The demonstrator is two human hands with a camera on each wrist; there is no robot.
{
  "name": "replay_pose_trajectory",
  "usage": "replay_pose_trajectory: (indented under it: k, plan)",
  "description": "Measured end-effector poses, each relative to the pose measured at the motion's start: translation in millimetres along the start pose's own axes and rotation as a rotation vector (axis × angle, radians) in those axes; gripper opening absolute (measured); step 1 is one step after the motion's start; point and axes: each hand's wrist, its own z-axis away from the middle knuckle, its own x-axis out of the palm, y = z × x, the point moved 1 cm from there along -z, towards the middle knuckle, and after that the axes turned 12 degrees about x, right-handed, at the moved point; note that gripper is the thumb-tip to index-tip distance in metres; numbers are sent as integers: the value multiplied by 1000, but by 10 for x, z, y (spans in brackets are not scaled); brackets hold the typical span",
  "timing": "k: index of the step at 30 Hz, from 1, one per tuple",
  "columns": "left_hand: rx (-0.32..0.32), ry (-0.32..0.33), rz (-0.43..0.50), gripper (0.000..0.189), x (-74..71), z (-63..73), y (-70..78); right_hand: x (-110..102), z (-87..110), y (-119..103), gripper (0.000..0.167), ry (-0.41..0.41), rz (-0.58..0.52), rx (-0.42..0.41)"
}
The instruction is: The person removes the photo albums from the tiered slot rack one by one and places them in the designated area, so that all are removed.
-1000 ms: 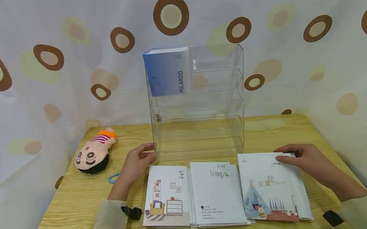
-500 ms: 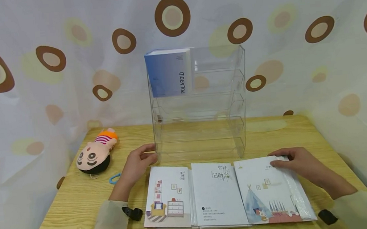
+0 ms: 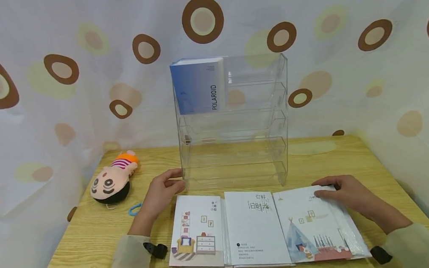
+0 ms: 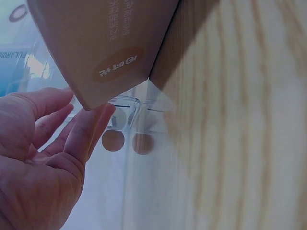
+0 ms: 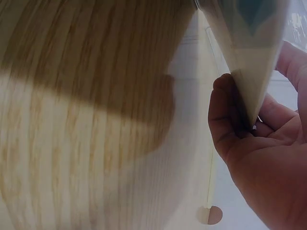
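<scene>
Three white books lie in a row on the wooden table. The right book, with a blue tent drawing and a clear plastic sleeve edge, overlaps the middle book. My right hand grips its upper right corner; the right wrist view shows fingers beneath the book and the thumb on its other face. My left hand stays at the lower left side of a clear acrylic rack, fingers loosely bent. The left book, with an armchair and drawers drawn on it, lies just in front of that hand.
A blue and white POLAROID book stands in the rack's top left. On the table's left lie a plush doll and a small blue ring. A patterned white curtain hangs behind the table.
My right hand has drawn the right book slightly left and toward me, so that it now sits against the middle book. The left hand has stayed at the rack.
</scene>
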Motion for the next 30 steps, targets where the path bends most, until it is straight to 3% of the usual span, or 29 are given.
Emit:
replay_pose_trajectory:
  k: [9,19,30]
  plan:
    - [8,-4,5,51,0,-7,-9,-13,-20,-39,48,-9,68,-12]
    - [9,-1,8,50,7,-2,-6,16,-31,-1,56,-10,51,25]
    - [8,-2,14,50,11,-4,-19,43,45,-22,67,54,93,30]
